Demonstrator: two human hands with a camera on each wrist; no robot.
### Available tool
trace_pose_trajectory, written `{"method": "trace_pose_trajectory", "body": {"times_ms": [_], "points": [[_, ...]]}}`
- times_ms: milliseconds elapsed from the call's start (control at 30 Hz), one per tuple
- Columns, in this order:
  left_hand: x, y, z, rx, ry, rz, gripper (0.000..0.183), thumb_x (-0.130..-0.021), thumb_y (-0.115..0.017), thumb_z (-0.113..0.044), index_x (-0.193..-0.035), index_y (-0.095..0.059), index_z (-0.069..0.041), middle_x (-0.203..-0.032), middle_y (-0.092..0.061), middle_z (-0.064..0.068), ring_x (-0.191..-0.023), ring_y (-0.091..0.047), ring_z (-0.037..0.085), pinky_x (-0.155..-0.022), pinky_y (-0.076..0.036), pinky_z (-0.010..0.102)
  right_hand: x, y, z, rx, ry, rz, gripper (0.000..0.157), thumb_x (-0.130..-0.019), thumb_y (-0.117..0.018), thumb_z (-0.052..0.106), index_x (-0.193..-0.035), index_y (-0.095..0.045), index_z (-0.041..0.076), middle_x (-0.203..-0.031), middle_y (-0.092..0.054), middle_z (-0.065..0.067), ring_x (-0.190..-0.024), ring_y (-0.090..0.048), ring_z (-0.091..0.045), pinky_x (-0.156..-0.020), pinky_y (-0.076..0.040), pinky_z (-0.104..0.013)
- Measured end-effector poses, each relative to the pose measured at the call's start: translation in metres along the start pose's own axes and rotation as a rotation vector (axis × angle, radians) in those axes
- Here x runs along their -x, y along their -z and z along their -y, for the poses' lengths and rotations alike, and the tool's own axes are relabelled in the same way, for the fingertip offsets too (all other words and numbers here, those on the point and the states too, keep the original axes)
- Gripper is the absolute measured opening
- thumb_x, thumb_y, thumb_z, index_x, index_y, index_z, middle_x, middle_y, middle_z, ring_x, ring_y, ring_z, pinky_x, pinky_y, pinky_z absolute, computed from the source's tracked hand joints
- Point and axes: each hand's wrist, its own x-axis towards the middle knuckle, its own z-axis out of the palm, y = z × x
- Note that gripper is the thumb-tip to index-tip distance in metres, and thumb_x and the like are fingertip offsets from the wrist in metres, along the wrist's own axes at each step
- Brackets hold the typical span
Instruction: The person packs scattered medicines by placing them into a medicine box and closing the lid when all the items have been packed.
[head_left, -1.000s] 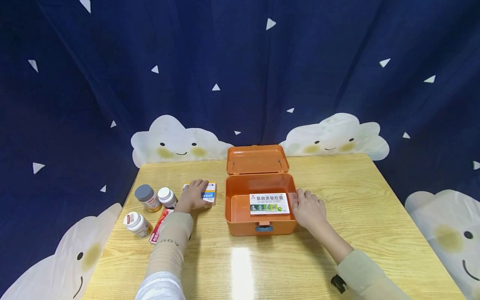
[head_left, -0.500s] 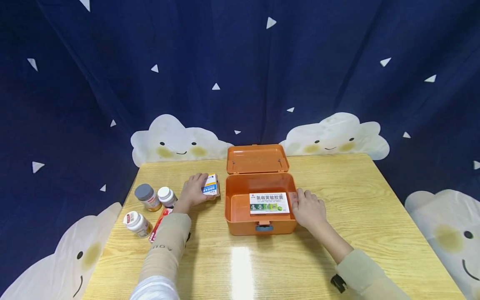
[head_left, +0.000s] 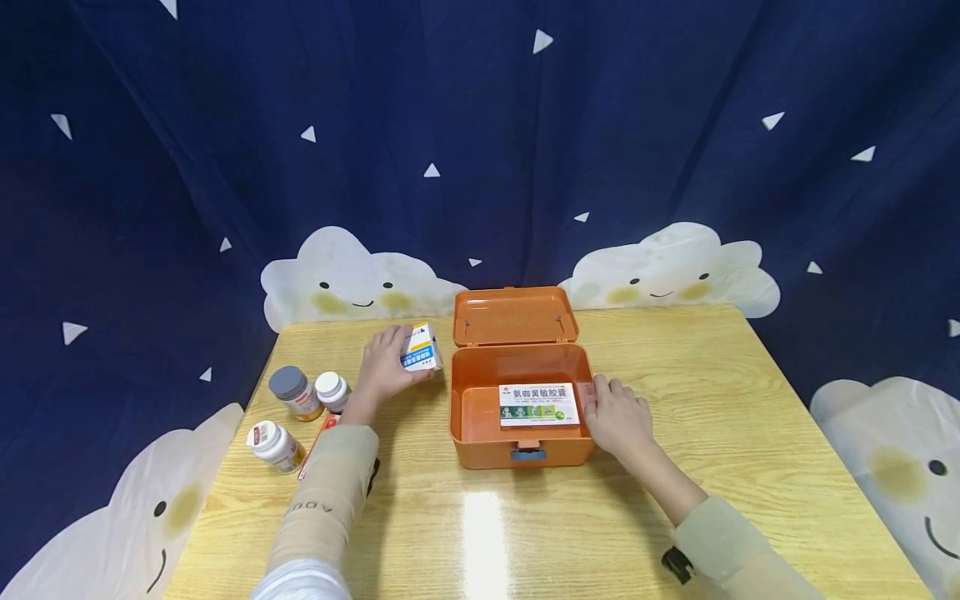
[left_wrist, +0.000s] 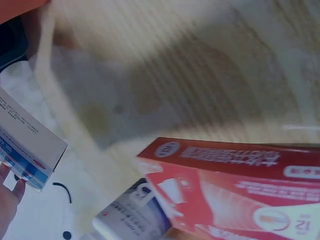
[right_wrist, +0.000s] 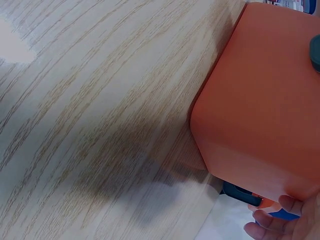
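So the left hand (head_left: 384, 367) and the small white, blue and yellow box (head_left: 420, 347) have slid up the frame and a touch right since a second ago. The right hand (head_left: 618, 415) and the orange case (head_left: 480, 454) look parked right where they were.

Grip-wise, the left hand is pinching that small box by its left side, and the box sits just left of the case, a bit left of center in the head view. The left wrist view has fingertips on it too, over at the left edge. Right hand's fingers are relaxed and slightly apart, touching the case's right wall, not pinching anything I can see.

The case is in the middle of the frame, lid (head_left: 517, 321) swung open toward the top, blue-grey latch (head_left: 528, 455) on the front. A white and green box (head_left: 537, 406) lies inside, mostly to the right.

Center left on the wood table (head_left: 712, 500) there's a grey-capped bottle (head_left: 296, 392), a smaller white-capped bottle (head_left: 332, 392) just beside it, a white bottle (head_left: 276, 447) lower down, and a red box (left_wrist: 230, 190) partly hidden by the left arm in the head view.
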Motion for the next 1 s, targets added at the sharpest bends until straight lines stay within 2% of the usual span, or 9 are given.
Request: {"method": "trace_pose_trajectory", "body": {"times_ms": [167,300,567,1000], "points": [[-0.003,0.012,-0.011,-0.008,-0.017,-0.040,0.090,-0.062,-0.076,-0.048,-0.135,-0.037,-0.012,-0.137,-0.036,0.014,-0.123,-0.030,0.033,-0.101,-0.022,0.051,0.001,0.000,0.000,-0.003,0.003,-0.006,0.033,-0.086,-0.044,0.020,-0.114,-0.046,0.002,-0.096,-0.052,-0.019,-0.085,-0.053,-0.037,-0.067,-0.041,-0.050],[-0.007,0.022,-0.022,-0.049,-0.055,-0.066,0.092,-0.060,-0.073,-0.053,-0.134,-0.037,-0.012,-0.133,-0.040,0.013,-0.122,-0.031,0.032,-0.099,-0.023,0.050,0.001,0.000,0.000,-0.006,0.004,-0.007,0.033,-0.086,-0.044,0.019,-0.114,-0.046,0.001,-0.096,-0.052,-0.019,-0.086,-0.053,-0.038,-0.068,-0.040,-0.051],[-0.014,0.038,-0.056,-0.121,-0.133,-0.094,0.092,-0.059,-0.067,-0.062,-0.132,-0.039,-0.013,-0.127,-0.044,0.009,-0.115,-0.036,0.029,-0.093,-0.026,0.048,0.000,-0.001,0.000,-0.007,0.003,-0.011,0.032,-0.087,-0.045,0.020,-0.113,-0.046,0.002,-0.095,-0.052,-0.018,-0.085,-0.053,-0.037,-0.067,-0.041,-0.050],[-0.017,0.049,-0.109,-0.196,-0.182,-0.007,0.096,-0.061,-0.061,-0.069,-0.137,-0.036,-0.016,-0.131,-0.041,0.006,-0.117,-0.035,0.025,-0.093,-0.027,0.048,0.000,-0.001,-0.001,-0.014,0.000,-0.013,0.031,-0.087,-0.045,0.020,-0.112,-0.047,0.002,-0.095,-0.053,-0.019,-0.085,-0.054,-0.037,-0.067,-0.041,-0.050]]}}
